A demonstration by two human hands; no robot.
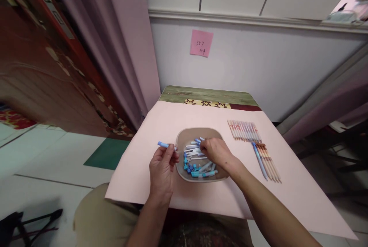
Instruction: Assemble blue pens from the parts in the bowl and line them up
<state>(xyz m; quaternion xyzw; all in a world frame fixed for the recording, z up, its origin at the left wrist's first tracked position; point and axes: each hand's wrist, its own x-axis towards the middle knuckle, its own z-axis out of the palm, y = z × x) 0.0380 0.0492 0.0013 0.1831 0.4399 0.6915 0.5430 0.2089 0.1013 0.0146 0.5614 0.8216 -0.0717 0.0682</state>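
Between the thumb and fingers of my left hand [163, 166] is a blue pen part [163, 144], held just left of the bin's rim. A beige plastic bin [179, 139] stands on the table with many loose pen parts [195, 157] inside, in blue, white and turquoise. My right hand [215, 150] reaches over the bin's right side, fingers curled down among the parts. Its fingertips are partly hidden, so what they pinch does not show clearly.
Right of the bin lies a row of pale pens [244, 131]. Below it are several brown-topped pens [268, 162] and one blue pen [260, 161]. Pink paper [138, 155] covers the table. A pink note [201, 43] is stuck on the wall behind.
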